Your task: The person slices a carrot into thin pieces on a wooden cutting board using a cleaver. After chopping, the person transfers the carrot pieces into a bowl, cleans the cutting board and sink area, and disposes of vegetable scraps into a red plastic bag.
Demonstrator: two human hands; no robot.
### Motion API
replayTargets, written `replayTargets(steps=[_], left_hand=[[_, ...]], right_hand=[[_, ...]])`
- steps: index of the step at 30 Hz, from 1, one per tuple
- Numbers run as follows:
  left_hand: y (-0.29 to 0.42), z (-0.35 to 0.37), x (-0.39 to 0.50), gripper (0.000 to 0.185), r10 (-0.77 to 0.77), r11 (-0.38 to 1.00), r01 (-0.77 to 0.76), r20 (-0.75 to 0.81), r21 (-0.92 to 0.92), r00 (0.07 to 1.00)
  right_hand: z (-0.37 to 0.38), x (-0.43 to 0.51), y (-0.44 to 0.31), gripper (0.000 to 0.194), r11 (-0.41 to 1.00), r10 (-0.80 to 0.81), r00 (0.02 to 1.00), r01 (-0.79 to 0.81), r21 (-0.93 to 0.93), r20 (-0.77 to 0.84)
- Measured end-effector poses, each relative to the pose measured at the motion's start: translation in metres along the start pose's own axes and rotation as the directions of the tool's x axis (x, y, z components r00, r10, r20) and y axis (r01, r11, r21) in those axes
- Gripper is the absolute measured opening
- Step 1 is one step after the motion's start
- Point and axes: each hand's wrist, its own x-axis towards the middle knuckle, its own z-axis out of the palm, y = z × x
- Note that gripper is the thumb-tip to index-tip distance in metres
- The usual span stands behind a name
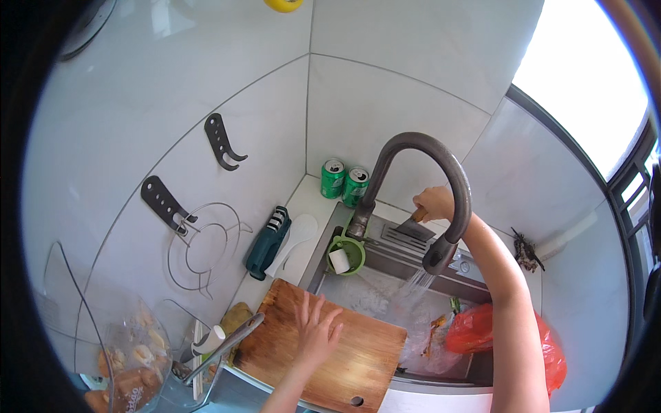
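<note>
A wooden cutting board (361,356) lies across the left part of the sink (315,273), and my left hand (317,330) rests over it with the fingers spread. Behind the curved faucet (439,253), my right hand (435,203) grips the wooden handle of a cleaver (414,229). The cleaver's blade points down at a slotted holder (405,240) on the sink's back edge. Water runs from the faucet into the basin. A green strainer cup (356,256) with a white piece inside hangs near the faucet's base.
Two green cans (333,179) stand in the corner. A knife sharpener (267,242) and a white rice paddle (299,232) lie left of the sink. A red plastic bag (471,328) and food scraps sit at its right. Bagged food (137,369) is at lower left.
</note>
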Motion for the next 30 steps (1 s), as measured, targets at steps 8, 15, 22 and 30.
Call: replayTargets(steps=[8, 15, 22, 30], left_hand=[[0.012, 0.007, 0.003, 0.029, 0.019, 0.999, -0.017, 0.068, -0.027, 0.997], [0.026, 0.044, 0.047, 0.041, -0.117, 0.681, 0.246, 0.230, -0.689, 0.966], [0.016, 0.055, 0.198, 0.073, -0.321, -0.323, 0.563, 0.648, -0.760, 0.691], [0.015, 0.067, 0.187, 0.059, -0.303, -0.251, 0.457, 0.518, -0.853, 0.800]], right_hand=[[0.056, -0.005, -0.001, 0.040, 0.916, -0.049, 0.954, 0.161, 0.368, -0.297], [0.099, -0.128, -0.037, 0.035, 0.556, 0.553, 0.773, -0.063, 0.829, -0.312], [0.182, -0.265, -0.119, 0.025, 0.262, 0.563, 0.824, -0.248, 0.933, 0.061], [0.145, -0.407, -0.155, 0.032, 0.599, 0.800, 0.466, -0.651, 0.465, -0.378]])
